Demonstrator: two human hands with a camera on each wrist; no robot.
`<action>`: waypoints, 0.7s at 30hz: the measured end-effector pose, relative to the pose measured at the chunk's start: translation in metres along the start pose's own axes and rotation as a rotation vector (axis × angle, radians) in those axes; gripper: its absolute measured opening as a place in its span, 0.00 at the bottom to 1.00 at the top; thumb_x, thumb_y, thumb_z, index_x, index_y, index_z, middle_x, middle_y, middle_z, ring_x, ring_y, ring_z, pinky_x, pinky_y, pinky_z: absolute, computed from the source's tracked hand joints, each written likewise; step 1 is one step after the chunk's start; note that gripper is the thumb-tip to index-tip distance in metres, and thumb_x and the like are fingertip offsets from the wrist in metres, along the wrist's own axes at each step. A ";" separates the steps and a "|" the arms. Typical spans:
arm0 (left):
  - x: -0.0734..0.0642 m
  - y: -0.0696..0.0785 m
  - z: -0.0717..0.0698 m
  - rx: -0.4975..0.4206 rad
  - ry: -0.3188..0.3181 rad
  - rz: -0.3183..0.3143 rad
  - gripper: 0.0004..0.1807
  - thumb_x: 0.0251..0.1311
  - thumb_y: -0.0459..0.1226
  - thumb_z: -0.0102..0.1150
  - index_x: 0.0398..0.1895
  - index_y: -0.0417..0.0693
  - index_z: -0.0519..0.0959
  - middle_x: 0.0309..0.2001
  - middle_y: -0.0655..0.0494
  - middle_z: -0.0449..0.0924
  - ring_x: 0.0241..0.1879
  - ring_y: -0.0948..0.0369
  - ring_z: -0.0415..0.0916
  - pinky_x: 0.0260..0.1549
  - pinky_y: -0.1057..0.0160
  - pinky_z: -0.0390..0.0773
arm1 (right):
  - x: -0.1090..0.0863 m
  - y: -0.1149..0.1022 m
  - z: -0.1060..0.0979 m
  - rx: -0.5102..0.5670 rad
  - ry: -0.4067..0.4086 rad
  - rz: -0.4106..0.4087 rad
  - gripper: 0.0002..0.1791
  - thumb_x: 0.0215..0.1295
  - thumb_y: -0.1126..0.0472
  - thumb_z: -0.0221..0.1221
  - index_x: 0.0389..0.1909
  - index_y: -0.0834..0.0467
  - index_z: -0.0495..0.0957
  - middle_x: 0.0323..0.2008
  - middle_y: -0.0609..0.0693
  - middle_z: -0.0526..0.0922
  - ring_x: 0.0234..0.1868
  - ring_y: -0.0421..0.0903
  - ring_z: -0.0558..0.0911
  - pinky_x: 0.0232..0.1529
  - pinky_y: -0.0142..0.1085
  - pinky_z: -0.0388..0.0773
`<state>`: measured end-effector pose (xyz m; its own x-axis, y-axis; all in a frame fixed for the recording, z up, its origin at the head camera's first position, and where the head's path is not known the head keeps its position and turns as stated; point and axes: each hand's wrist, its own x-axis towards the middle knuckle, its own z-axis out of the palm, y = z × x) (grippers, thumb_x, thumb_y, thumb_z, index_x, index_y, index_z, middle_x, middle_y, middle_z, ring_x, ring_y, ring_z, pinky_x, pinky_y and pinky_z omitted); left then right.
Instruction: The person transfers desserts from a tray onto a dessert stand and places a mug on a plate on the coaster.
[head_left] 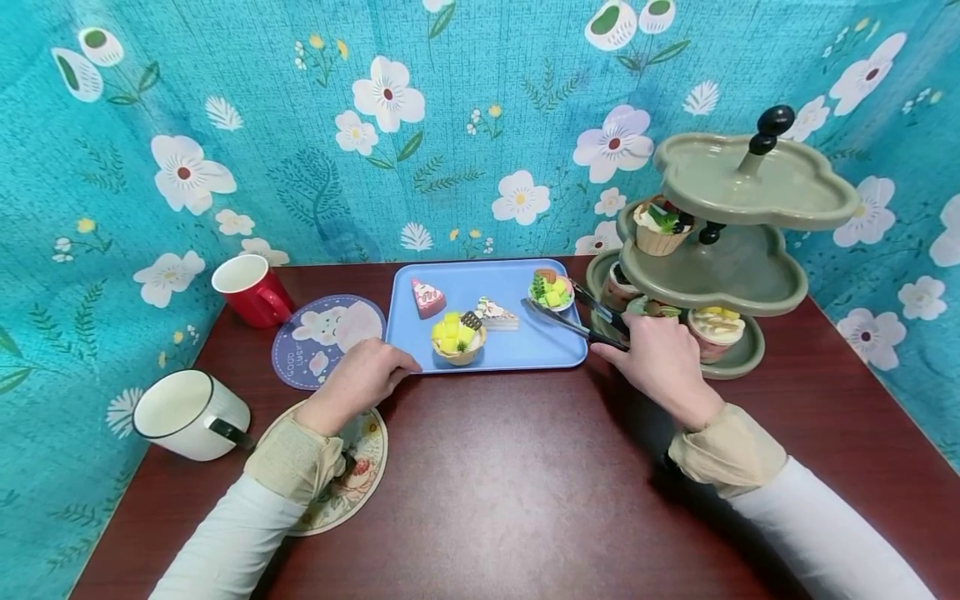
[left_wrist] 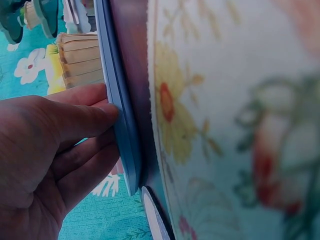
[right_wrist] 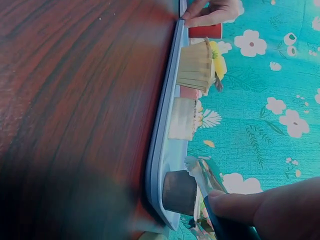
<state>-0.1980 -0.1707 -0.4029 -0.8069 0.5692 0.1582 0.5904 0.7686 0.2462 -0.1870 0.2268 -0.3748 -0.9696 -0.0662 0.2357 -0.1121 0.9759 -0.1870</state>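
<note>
My left hand (head_left: 369, 371) pinches the front left rim of a blue tray (head_left: 510, 363); the left wrist view shows the thumb against the edge. My right hand (head_left: 663, 357) grips black-handled tongs (head_left: 564, 320). The tongs' arms straddle a fruit-topped cupcake (head_left: 551, 290) at the tray's right end, and in the right wrist view the tong tip (right_wrist: 195, 165) lies beside its cup (right_wrist: 180, 192). Also on the tray are a yellow-topped cupcake (head_left: 458, 337), a pink cake slice (head_left: 427, 298) and a white layered cake slice (head_left: 498, 315).
A green three-tier stand (head_left: 712, 279) with several cupcakes rises close behind my right hand. Leftward are a red mug (head_left: 252, 292), a white mug (head_left: 191, 414), a purple bunny mat (head_left: 303, 333) and a round floral mat (head_left: 367, 475) under my left forearm. A floral curtain (head_left: 465, 125) backs the table.
</note>
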 end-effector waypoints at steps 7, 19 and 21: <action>0.000 0.000 0.001 0.004 0.018 0.011 0.07 0.57 0.31 0.67 0.35 0.51 0.90 0.33 0.59 0.89 0.34 0.60 0.84 0.37 0.57 0.83 | 0.006 -0.002 0.009 -0.011 0.013 -0.019 0.26 0.53 0.39 0.69 0.21 0.56 0.72 0.17 0.58 0.77 0.24 0.64 0.78 0.16 0.50 0.66; 0.000 0.001 -0.001 -0.016 -0.004 -0.009 0.08 0.58 0.30 0.66 0.36 0.51 0.90 0.34 0.58 0.89 0.34 0.61 0.84 0.37 0.57 0.83 | 0.011 -0.005 0.017 -0.040 0.008 -0.049 0.25 0.56 0.40 0.67 0.25 0.58 0.72 0.18 0.59 0.77 0.24 0.65 0.77 0.21 0.53 0.67; 0.001 0.001 -0.001 -0.020 -0.008 -0.011 0.08 0.58 0.30 0.66 0.36 0.51 0.90 0.34 0.58 0.89 0.34 0.61 0.83 0.37 0.57 0.83 | 0.012 -0.005 0.018 -0.039 0.018 -0.064 0.25 0.57 0.40 0.67 0.25 0.58 0.73 0.17 0.58 0.76 0.23 0.64 0.77 0.21 0.52 0.67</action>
<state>-0.1982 -0.1700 -0.4021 -0.8131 0.5630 0.1481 0.5810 0.7687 0.2675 -0.2024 0.2176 -0.3886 -0.9565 -0.1254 0.2635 -0.1649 0.9772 -0.1335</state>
